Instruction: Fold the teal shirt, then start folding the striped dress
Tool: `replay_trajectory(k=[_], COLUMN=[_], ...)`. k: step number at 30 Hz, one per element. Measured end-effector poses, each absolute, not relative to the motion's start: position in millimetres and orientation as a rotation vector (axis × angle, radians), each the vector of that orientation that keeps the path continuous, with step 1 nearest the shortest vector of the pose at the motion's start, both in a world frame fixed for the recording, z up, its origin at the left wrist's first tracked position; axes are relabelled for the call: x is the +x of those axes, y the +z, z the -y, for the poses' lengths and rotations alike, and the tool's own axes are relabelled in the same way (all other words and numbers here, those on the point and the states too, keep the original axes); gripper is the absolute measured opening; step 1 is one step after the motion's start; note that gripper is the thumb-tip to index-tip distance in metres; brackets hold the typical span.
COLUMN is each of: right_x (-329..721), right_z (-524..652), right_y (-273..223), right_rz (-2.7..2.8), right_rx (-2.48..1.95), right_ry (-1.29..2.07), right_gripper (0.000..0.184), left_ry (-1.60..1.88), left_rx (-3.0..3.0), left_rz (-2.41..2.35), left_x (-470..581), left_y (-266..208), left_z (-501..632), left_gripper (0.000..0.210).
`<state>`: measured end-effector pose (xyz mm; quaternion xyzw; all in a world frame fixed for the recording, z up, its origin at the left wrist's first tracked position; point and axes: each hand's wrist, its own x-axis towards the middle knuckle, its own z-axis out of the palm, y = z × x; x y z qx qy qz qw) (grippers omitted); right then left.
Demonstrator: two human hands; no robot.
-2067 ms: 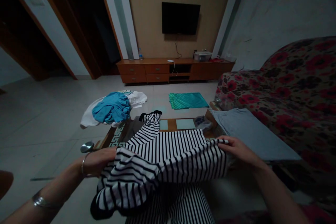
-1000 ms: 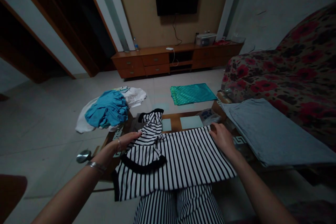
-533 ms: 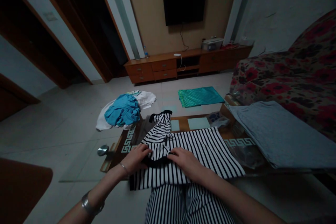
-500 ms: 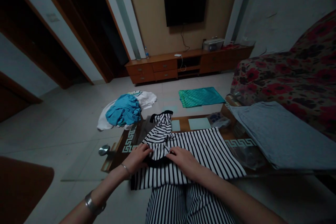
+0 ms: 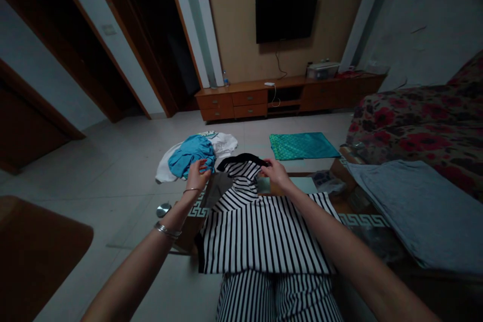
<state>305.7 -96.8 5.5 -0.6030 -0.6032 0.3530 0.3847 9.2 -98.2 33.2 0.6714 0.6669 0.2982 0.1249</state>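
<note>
A black-and-white striped garment (image 5: 260, 234) with black trim is spread over the near side of the coffee table. Its far sleeve part is bunched, and the black band stands at the top. My right hand (image 5: 277, 175) pinches the right end of that band. Left of the band, my left hand (image 5: 198, 176) is held in the air with fingers loosely curled and apart, just off the cloth. Behind it lies a heap with a blue cloth (image 5: 192, 153) on white fabric.
The glass-topped coffee table (image 5: 198, 209) carries a folded grey cloth (image 5: 422, 206) at right and a clear plastic bag (image 5: 328, 181). Beyond it lies a folded teal cloth (image 5: 305, 146). A flowered sofa (image 5: 411, 110) is at right, a wooden TV cabinet (image 5: 249, 103) at the back.
Both hands have moved away from me, from the near black edge to the far end of the garment. The black band now lies farther off, and the left hand has let go. The view has shifted left.
</note>
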Motion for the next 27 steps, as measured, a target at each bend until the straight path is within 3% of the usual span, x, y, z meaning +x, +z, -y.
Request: replay_trajectory(k=[4,10,19,27], right_x=[326.8,378.1,425.9,431.4], right_z=[96.9,178.4,216.3,212.1], right_y=[-23.4,-69.1,-101.5,-91.8], right_rz=[1.564,1.902,2.02,1.956], right_rx=[-1.674,-1.589,-1.666,-1.693], right_ry=[0.599,0.303,0.115,0.158], right_gripper=[0.052,0.031,0.039,0.038], left_ry=[0.655,0.288,0.171,0.083], left_rx=[1.933,1.927,1.959,2.148], left_rz=[-2.074,-2.122,-2.11,-2.182], left_x=[-1.6,-6.6,1.7,8.9], left_y=[2.0,-39.9,-35.7,-21.1], left_z=[123.0,189.8,198.5,215.1], left_gripper=[0.039,0.021,0.021,0.027])
